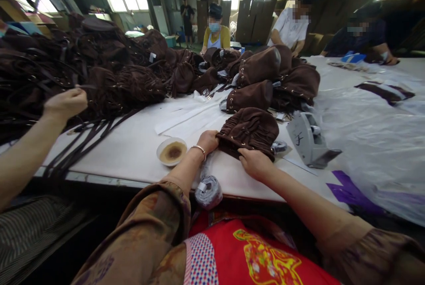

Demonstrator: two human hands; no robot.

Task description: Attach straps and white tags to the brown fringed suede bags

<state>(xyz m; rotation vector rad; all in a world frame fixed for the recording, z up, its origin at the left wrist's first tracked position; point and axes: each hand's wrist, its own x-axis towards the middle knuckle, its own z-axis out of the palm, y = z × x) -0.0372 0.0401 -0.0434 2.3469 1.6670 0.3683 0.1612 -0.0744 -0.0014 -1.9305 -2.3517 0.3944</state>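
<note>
A dark brown bag (250, 128) with metal eyelets along its rim lies on the white-covered table (133, 156) in front of me. My left hand (209, 141), with a bracelet at the wrist, grips the left end of its rim. Closer to the rim's right part, my right hand (255, 163) pinches the edge between thumb and fingers. Just left of my left forearm stands a bowl (171, 152) of brown paste. A grey roll (208, 192) rests at the table's front edge, below my hands.
Brown bags (259, 66) are piled behind, and a larger heap (126, 81) fills the left. A tape dispenser (307, 139) and clear plastic sheets (375, 143) lie right. Another person's hand (68, 103) reaches in from the left. People stand across the table.
</note>
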